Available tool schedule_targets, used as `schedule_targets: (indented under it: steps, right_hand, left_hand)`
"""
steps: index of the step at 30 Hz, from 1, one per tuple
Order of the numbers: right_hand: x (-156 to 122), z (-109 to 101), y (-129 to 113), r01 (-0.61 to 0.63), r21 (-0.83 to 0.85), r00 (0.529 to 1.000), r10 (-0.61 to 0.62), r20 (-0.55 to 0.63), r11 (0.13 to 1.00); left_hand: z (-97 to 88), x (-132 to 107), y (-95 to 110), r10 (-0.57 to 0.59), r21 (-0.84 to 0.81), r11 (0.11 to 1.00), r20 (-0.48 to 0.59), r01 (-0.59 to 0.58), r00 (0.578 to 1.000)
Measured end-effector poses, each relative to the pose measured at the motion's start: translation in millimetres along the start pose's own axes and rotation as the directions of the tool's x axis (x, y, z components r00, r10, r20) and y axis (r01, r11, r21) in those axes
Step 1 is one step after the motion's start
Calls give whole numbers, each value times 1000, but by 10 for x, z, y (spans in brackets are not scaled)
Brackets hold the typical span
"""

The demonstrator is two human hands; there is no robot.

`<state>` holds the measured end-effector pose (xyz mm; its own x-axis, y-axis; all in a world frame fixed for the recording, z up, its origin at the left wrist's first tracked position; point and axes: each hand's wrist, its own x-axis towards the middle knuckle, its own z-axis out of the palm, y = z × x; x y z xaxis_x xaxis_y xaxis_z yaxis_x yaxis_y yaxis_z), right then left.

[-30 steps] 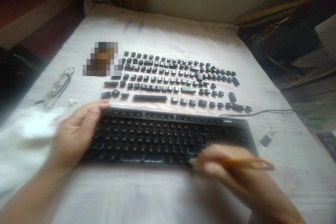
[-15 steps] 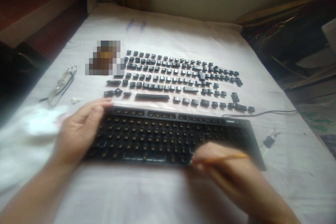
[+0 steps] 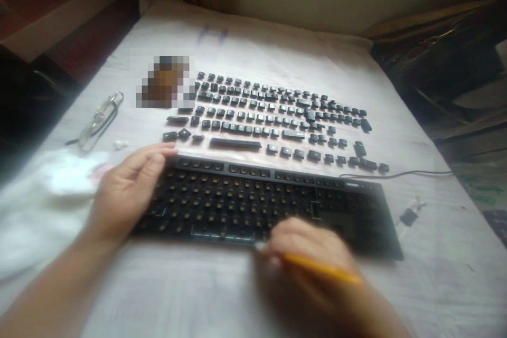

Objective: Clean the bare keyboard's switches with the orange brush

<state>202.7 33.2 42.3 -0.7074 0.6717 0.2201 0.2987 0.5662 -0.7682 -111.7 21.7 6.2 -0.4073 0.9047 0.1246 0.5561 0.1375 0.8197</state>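
A black keyboard [image 3: 237, 200] with its keycaps off lies across the cloth, bare switches and wire stabilisers showing. My left hand [image 3: 129, 185] is wrapped around its left end, thumb toward the top corner. In my right hand [image 3: 304, 253], the fingers pinch a slim yellow-handled stick [image 3: 322, 266]. Its small whitish tip, blurred, meets the keyboard's front edge just right of the long space-bar slot; I cannot make out the exact kind of tool. Behind the keyboard, loose black keycaps [image 3: 253, 116] stand in rows, with the long space bar [image 3: 235, 143] in the nearest row.
Eyeglasses [image 3: 99, 119] rest at the left, with small white bits [image 3: 121, 144] nearby. Crumpled white cloth or tissue [image 3: 47, 206] sits beside my left arm. A cable [image 3: 396, 174] runs off right, and a small dark connector [image 3: 409, 216] lies beyond the keyboard's right end.
My right hand has moved left along the keyboard's front edge, carrying the yellow-handled stick. The left hand keeps its place on the keyboard. The whole view has shifted slightly.
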Motion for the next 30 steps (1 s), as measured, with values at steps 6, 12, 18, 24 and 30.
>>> schedule_targets:
  steps: [6,12,18,24,30]
  right_hand:
    - [38,94,-6,24,2,999,-24,-27,1000]
    - [48,211,0,25,7,998,-25,-52,1000]
    - [28,174,33,69,81,975,-50,-216,994]
    - [-38,-87,86,-26,38,979,33,-203,999]
    - [-41,-219,85,-69,34,998,69,4,997]
  left_hand:
    - [14,2,-20,42,11,999,-8,-42,999]
    - [6,5,-22,50,7,999,-1,-50,999]
    - [11,3,2,44,3,999,-5,-44,999]
    - [5,3,3,53,7,999,2,-53,999]
    - [5,-3,-2,51,14,999,-13,-51,999]
